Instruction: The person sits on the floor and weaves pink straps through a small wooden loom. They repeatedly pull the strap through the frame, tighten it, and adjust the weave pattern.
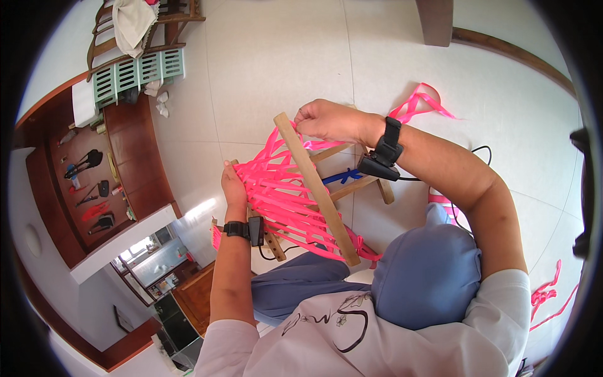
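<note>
A wooden folding frame stands tilted in front of me, with bright pink ribbons woven between its bars. My left hand grips the far left side, its thumb at a wooden bar end and its other fingers mostly hidden. My right hand has its fingertips closed on a pink ribbon beside the upper end of the nearer round bar. Loose ribbon trails from under that hand to the right. A blue tie is knotted between the frame's lower parts. Black devices are strapped to both wrists.
My knee in blue trousers is right of the frame. Loose pink ribbon lies beyond my right wrist, with more pink strands at the far right. A green slatted rack, a wooden chair and shoes stand at the upper left.
</note>
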Available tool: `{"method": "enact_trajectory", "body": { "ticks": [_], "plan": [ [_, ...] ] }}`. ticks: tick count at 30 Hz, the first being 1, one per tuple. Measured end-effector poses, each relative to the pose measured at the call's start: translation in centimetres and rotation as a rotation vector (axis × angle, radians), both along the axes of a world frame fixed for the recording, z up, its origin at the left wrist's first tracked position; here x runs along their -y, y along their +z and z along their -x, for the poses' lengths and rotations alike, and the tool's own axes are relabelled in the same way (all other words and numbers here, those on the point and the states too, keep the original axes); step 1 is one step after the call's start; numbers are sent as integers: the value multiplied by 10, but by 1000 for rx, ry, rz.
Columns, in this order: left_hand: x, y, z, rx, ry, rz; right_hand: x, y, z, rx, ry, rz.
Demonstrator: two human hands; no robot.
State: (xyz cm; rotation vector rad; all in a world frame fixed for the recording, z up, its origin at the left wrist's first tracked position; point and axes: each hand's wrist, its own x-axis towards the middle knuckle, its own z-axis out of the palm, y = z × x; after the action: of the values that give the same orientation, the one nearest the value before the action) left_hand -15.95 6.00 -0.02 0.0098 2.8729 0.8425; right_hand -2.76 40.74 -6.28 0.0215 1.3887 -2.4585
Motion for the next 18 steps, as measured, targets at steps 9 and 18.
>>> {"method": "enact_trajectory", "body": {
  "ticks": [9,18],
  "plan": [
    [-2,3,-3,17,20,10,0,-9,3,-20,87,107],
    [-3,5,-2,46,23,-19,2,-11,3,-73,52,73]
  ]
}}
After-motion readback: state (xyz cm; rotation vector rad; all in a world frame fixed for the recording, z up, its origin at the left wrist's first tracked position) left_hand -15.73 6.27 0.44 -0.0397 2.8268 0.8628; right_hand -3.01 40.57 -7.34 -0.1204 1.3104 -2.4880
